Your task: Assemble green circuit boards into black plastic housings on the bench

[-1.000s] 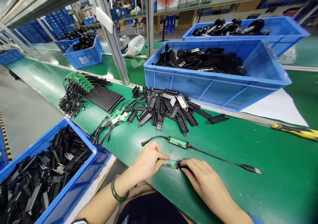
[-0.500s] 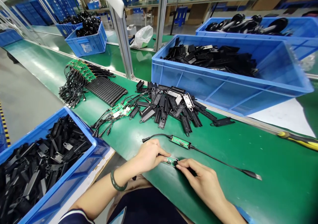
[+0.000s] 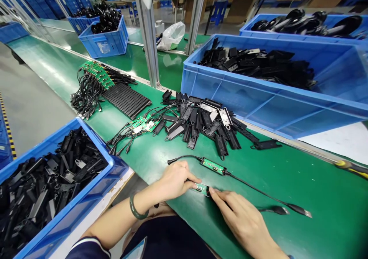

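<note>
Gripping a green circuit board (image 3: 202, 189) with left hand (image 3: 174, 179) and right hand (image 3: 240, 213), across a cabled board (image 3: 213, 166) from heaped casings (image 3: 206, 119).

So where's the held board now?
Head view, lower middle: the held board is between the left hand and right hand, just below the other board.

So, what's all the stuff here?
Held board: one, green, between hands
Cabled board: one, green, beyond hands
USB plugs: two, black, table's right
Loose boards: several, green, left of cases
Lined-up boards: many, green, farther left
Strips: many, black, beside them
Cases: many, mostly black, table's middle
Bins: several, blue, around
Bag: one, whitish, far side
Tool: one, yellow-black, right edge
Table: one, green, centre
Bracelet: one, green, left wrist
Left hand: one, bare, board's left
Right hand: one, bare, board's right
</note>
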Demonstrator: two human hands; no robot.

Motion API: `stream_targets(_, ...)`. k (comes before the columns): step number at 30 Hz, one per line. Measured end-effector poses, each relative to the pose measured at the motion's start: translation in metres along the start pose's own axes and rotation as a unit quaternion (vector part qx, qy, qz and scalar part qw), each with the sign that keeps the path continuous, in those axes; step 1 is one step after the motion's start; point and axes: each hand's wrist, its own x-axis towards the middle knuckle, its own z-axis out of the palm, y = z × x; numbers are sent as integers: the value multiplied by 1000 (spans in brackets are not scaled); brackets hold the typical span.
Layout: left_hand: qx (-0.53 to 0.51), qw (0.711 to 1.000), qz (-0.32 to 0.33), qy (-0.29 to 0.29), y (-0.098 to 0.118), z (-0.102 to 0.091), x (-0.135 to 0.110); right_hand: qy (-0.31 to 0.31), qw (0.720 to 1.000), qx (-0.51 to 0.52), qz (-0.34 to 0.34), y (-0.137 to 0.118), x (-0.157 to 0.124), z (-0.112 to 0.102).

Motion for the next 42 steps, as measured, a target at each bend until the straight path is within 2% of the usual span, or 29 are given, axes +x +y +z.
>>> stream_targets(8,-10,1000,-4,0,1,-1,0,-15,997,-74,-16,-7,6,0)
stream_targets(12,-6,1000,1,0,0,1,1,-39,998,-36,21,-3,7,2)
stream_targets(14,0,1000,0,-1,-1,1,1,-46,998,-37,16,-4,7,3)
stream_targets(19,5,1000,4,1,-3,1,2,-69,988,-139,-23,-9,8,5)
stream_targets(21,6,1000,3,2,-3,1,3,-95,991,-98,5,-4,11,4)
stream_targets(23,9,1000,2,5,-3,1,4,-119,991,-4,61,2,15,2)
stream_targets(25,10,1000,5,7,-2,1,4,-108,985,76,115,5,19,3)
stream_targets(27,-5,1000,11,12,-2,-2,2,-67,984,104,132,1,21,8)
stream_targets(31,-102,995,14,16,-5,-12,-11,-28,994,62,81,-12,17,21)
stream_targets(35,-147,988,-35,30,-10,-21,-22,-9,998,-2,54,-11,10,25)
stream_targets(38,-142,987,-57,56,-11,-17,-24,-7,999,-22,46,-9,9,26)
stream_targets(42,-136,985,-20,101,-12,-5,-24,-7,998,-34,49,-10,9,29)
